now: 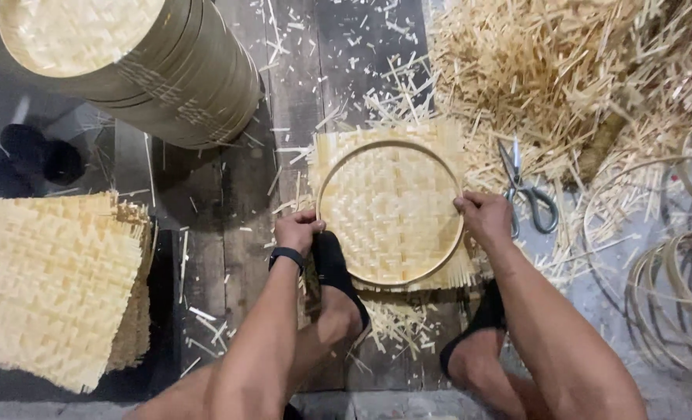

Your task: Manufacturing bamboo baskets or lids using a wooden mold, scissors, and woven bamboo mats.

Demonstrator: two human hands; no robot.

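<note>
Two bare hands worked over a dark plank floor littered with pale bamboo offcuts. Nearest the camera, both knees were bent and two feet in dark socks rested on the planks, the left foot [336, 274] touching the near-left edge of the mat.

One woven mat [388, 204] lay flat on the floor between the hands. One thin hoop [389, 144] lay on top of it, its ring inside the mat's square outline, with the mat's frayed edges projecting past it on all sides.

The left hand [299, 230], with one dark wristband [287, 255] on its wrist, was closed on the hoop at its left rim, fingers curled over the ring and pressed down onto the mat. The right hand [482, 216] was closed on the hoop at its right rim in the same manner. The hoop therefore spanned directly between the two grips.

One stack of woven mats [50, 284] sat to the left, well apart. One pair of scissors [526, 191] lay just right of the right hand, blades pointing away. Several loose hoops [672, 295] lay at the far right; the count could not be told.

Farther off, one tall stack of finished round trays [151, 58] stood at upper left, and one large heap of trimmings [564, 70] filled the upper right.
</note>
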